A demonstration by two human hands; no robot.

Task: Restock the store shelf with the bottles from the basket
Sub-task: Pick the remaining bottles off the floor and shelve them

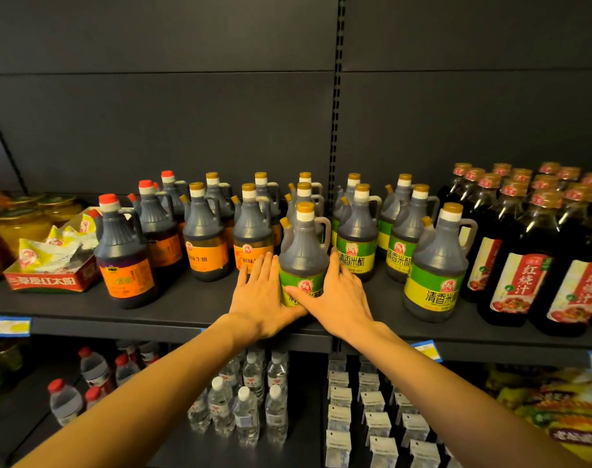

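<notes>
Nearest the camera, at six o'clock, two bare forearms reach up over a lower shelf of small water bottles [247, 413] toward the store shelf [173, 310] above. At the shelf's front edge the left hand [261, 292] and right hand [338, 292] flank a green-label vinegar bottle [303, 255], fingers straight and flat against its sides, thumbs crossing low over the label. The palms seem set this way to slide and square the bottle rather than lift it. It stands upright, heading a file of like bottles running toward twelve o'clock. At three o'clock another green-label bottle [435, 265] fronts its own row, with red-label sauce bottles [517, 261] beyond. Orange-label bottles [125, 255] stand at nine o'clock, so each kind keeps its own lane. No basket is in view.
</notes>
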